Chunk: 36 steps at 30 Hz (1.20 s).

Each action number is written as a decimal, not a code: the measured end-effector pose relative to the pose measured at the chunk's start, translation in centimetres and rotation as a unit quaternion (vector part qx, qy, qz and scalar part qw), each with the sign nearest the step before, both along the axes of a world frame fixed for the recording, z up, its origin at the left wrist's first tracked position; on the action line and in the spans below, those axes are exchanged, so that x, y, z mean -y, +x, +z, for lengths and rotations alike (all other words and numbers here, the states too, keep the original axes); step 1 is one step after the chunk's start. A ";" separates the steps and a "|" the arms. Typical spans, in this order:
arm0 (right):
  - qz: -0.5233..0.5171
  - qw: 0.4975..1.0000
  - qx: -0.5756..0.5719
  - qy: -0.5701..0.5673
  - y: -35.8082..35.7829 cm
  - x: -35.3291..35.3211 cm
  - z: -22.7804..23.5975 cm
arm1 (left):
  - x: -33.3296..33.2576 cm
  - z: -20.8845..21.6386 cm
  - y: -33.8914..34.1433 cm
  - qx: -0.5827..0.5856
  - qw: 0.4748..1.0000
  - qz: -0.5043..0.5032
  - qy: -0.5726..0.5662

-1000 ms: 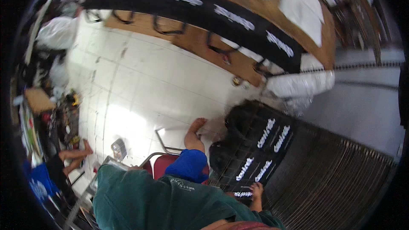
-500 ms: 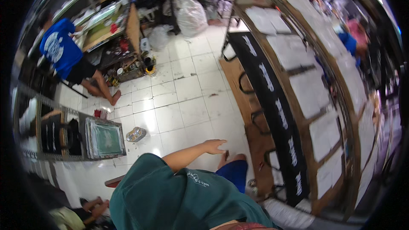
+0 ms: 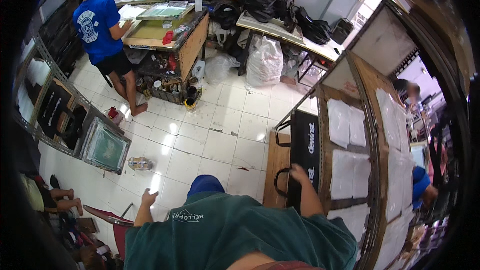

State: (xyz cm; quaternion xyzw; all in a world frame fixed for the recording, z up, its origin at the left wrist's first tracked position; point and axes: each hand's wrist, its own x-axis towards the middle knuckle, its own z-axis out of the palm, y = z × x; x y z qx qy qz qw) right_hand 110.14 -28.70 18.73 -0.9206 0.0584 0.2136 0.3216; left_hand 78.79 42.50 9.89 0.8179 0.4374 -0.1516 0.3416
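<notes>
My right hand (image 3: 300,172) reaches forward onto a black cloth bag (image 3: 306,140) with loop handles. The bag lies at the near end of a long wooden table (image 3: 277,162), and my fingers rest on its lower edge. My left hand (image 3: 148,198) hangs free at my side above the white tiled floor (image 3: 225,140). It holds nothing and its fingers are loosely apart. My green shirt fills the bottom of the view.
White sheets (image 3: 350,125) lie in rows along the long table. A person in a blue shirt (image 3: 97,25) stands at a printing bench (image 3: 165,25) far left. A framed screen (image 3: 105,145), a small drum (image 3: 140,163), white sacks (image 3: 262,60) and a red chair (image 3: 112,217) stand around the floor.
The view has swung round the room. My right hand has moved from hanging over the floor onto the black bag. My left hand has come into view at my side.
</notes>
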 end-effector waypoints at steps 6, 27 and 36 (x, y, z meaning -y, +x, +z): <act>0.087 0.979 0.102 0.155 27.3 -15.3 8.3 | 1.5 -6.1 6.4 0.079 0.953 0.291 -0.013; -0.116 0.968 -0.105 0.196 62.9 -1.0 -1.1 | 30.3 45.7 123.2 0.576 0.675 -0.407 0.217; -0.007 0.970 0.189 0.151 99.5 -4.1 13.5 | 27.6 48.6 150.9 0.346 0.758 -0.415 0.366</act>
